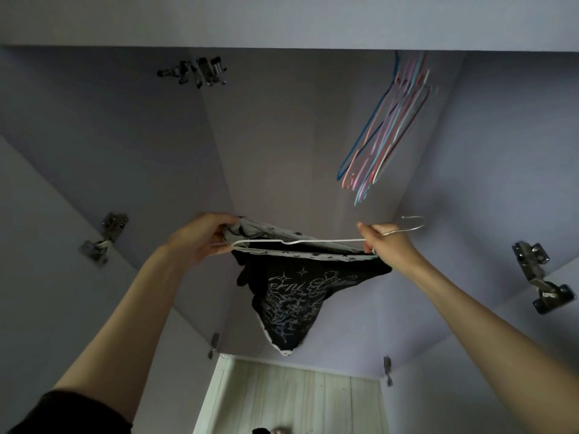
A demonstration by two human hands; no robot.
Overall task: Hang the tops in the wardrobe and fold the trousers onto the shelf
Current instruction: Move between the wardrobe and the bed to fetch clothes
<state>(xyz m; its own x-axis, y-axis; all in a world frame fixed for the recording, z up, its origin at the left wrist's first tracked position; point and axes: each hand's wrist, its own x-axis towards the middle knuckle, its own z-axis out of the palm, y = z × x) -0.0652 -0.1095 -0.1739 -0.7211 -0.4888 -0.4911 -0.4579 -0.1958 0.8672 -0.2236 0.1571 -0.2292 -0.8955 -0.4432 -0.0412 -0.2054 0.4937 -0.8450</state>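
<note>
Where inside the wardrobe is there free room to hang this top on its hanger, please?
The stretch left of the coloured hangers, towards the upper hinge, looks bare, though the rail itself is not visible. The right side is crowded by those empty hangers. Both hands hold the white hanger and black top below that gap.

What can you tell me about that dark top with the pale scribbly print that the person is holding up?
The black top looks like soft, thin cloth printed with pale script and small stars. Its grey, star-dotted edge is spread open along the top, and a thin white wire hanger runs through that opening. The left hand pinches one end of the edge, and the right hand holds the other end by the hanger's hook. The rest sags to a point inside the open wardrobe.
</note>
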